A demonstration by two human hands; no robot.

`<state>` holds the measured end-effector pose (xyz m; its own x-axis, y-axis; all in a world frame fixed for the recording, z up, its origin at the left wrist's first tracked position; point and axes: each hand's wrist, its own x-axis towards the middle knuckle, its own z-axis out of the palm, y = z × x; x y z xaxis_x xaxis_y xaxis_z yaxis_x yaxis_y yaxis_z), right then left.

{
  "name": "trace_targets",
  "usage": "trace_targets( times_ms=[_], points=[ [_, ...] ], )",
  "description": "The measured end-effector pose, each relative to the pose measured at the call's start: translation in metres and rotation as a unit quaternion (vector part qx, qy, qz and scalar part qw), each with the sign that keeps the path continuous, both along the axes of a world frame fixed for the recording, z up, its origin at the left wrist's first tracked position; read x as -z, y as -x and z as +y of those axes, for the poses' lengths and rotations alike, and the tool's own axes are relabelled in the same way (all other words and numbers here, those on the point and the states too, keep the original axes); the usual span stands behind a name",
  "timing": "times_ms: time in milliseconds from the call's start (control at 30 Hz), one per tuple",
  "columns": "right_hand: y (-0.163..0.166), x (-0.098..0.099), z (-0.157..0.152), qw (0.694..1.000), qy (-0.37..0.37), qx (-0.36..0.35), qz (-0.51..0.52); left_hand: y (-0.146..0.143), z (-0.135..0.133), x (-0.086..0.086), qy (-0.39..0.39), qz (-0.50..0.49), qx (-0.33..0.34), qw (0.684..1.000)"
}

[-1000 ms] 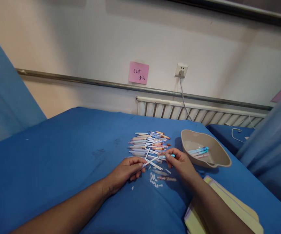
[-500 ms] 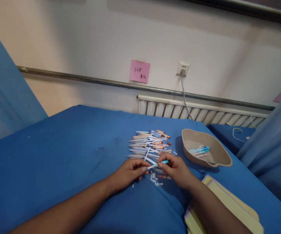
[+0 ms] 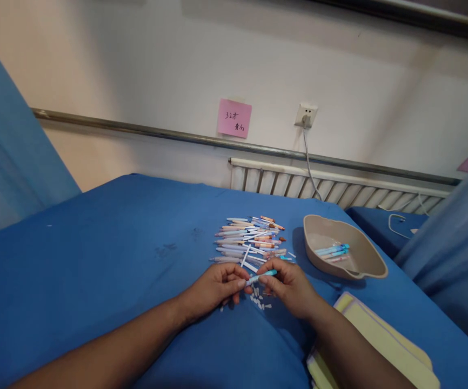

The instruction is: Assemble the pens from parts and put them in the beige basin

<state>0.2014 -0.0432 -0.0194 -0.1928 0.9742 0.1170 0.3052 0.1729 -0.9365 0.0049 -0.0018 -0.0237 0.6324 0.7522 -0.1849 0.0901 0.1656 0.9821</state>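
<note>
Between my two hands is a light-blue pen with a turquoise end pointing right. The fingers of my left hand pinch its left end. My right hand grips it near the turquoise end, so both hands are closed on the same pen. Just beyond lies a pile of pen parts, with pale barrels, white thin tubes and orange-brown pieces. Small white pieces are scattered on the blue cloth below the pen, partly hidden by my fingers.
A beige basin holding several turquoise and pink pens stands on the right. Folded yellow cloth lies under my right forearm. The blue-covered surface reaches a wall with a radiator and a plugged-in socket.
My right hand has slid slightly left along the pen, bringing both hands closer together. The white section that showed between them is now less visible. The pile and basin stay as they were.
</note>
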Motion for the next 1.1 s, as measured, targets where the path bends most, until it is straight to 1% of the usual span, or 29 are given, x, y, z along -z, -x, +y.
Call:
trace_targets(
  times_ms=[233, 467, 600, 700, 900, 1100],
  points=[
    [0.001, 0.003, 0.000, 1.000, 0.001, -0.008, -0.008, -0.001, -0.003, -0.001, -0.002, -0.007, 0.001, 1.000],
    [0.005, 0.011, 0.004, 0.995, 0.043, -0.019, 0.083, -0.003, -0.002, -0.002, -0.009, 0.037, 0.010, 0.999],
    [0.005, 0.015, 0.006, 0.989, 0.054, -0.038, 0.130, -0.002, -0.001, -0.004, -0.015, 0.046, 0.017, 0.999],
    [0.002, 0.017, 0.008, 0.986, 0.050, -0.047, 0.152, -0.001, 0.000, -0.006, -0.011, 0.046, 0.010, 0.999],
    [-0.001, 0.013, 0.009, 0.987, 0.039, -0.039, 0.149, -0.001, 0.000, -0.009, -0.008, 0.045, -0.001, 0.999],
    [-0.002, 0.010, 0.009, 0.990, 0.044, -0.029, 0.133, 0.000, 0.003, -0.003, -0.029, 0.041, 0.009, 0.999]
  ],
)
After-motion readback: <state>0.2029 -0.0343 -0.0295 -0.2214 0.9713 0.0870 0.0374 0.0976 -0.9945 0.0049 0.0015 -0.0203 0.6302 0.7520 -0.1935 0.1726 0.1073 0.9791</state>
